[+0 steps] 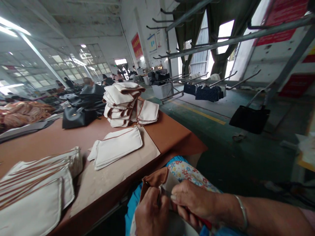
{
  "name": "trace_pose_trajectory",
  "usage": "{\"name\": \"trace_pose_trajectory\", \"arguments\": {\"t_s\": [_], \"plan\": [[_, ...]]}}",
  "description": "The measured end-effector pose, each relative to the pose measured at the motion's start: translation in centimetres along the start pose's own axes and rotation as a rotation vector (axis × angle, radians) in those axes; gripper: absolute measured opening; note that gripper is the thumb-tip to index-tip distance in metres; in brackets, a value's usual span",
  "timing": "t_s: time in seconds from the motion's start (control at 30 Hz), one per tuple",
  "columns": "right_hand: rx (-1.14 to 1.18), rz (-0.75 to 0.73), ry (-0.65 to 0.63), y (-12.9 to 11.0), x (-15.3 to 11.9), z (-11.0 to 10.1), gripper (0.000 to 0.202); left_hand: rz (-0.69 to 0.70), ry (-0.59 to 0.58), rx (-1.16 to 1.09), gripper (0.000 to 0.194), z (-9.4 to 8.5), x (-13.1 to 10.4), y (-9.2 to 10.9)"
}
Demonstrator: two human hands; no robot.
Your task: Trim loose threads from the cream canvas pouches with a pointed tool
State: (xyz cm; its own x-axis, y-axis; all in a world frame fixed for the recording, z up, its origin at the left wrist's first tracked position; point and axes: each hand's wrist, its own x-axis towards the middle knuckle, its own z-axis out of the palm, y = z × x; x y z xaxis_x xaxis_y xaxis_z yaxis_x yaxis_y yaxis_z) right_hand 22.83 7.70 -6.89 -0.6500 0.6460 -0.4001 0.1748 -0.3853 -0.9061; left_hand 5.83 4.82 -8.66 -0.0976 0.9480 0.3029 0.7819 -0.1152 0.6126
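Observation:
Low in the view, my left hand (152, 211) is closed around the edge of a cream and brown fabric pouch (157, 177) held over my lap. My right hand (194, 200) is closed close beside it, thumb and forefinger pinched at the pouch's edge. What sits in that pinch is too small to make out. A bit of something red (206, 223) shows under the right hand's curled fingers; its kind is hidden. Flat cream pouches (119, 147) with brown trim lie on the table nearest the hands.
The brown-topped table (172, 131) spans the left. It bears a tall stack of cream pouches (123, 101), a row of overlapping pouches (36, 193) and black bags (78, 114). A metal rack (209, 47) with hooks stands right, a black bag (249, 118) hanging there.

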Motion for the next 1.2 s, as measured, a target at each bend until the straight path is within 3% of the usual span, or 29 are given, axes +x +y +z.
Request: {"name": "trace_pose_trajectory", "arguments": {"t_s": [0.13,0.3,0.37,0.47,0.53,0.63,0.77,1.0,1.2], "plan": [[-0.116,-0.023,0.026,-0.3,0.3,0.0,0.038,-0.052,0.005,0.015,0.030,-0.2,-0.1,0.6],[0.168,0.123,-0.141,-0.2,1.0,0.5,0.034,-0.132,-0.040,-0.082,0.029,-0.8,0.0,0.9],[0.053,0.009,-0.089,0.1,1.3,0.5,0.036,-0.158,-0.045,-0.113,0.029,-1.1,0.0,0.7],[-0.232,-0.275,0.146,0.6,1.7,0.6,0.037,-0.202,-0.065,-0.191,0.028,-1.2,0.3,0.6],[-0.258,-0.287,0.201,0.5,1.8,0.7,0.037,-0.223,-0.062,-0.247,0.026,-1.3,0.7,0.5],[-0.093,-0.148,0.057,-0.1,1.8,0.8,0.039,-0.215,-0.040,-0.343,0.024,-1.5,1.3,0.5],[0.144,-0.074,-0.128,-1.0,1.4,0.5,0.037,-0.286,-0.186,-0.572,0.024,-2.2,1.3,0.4],[0.143,-0.045,-0.132,-1.5,0.5,0.5,0.038,-0.343,-0.176,-0.573,0.028,-2.8,0.8,0.7],[0.003,-0.035,-0.132,-1.4,0.3,-0.4,0.037,-0.252,-0.139,-0.498,0.023,-2.8,1.2,1.0]]}}
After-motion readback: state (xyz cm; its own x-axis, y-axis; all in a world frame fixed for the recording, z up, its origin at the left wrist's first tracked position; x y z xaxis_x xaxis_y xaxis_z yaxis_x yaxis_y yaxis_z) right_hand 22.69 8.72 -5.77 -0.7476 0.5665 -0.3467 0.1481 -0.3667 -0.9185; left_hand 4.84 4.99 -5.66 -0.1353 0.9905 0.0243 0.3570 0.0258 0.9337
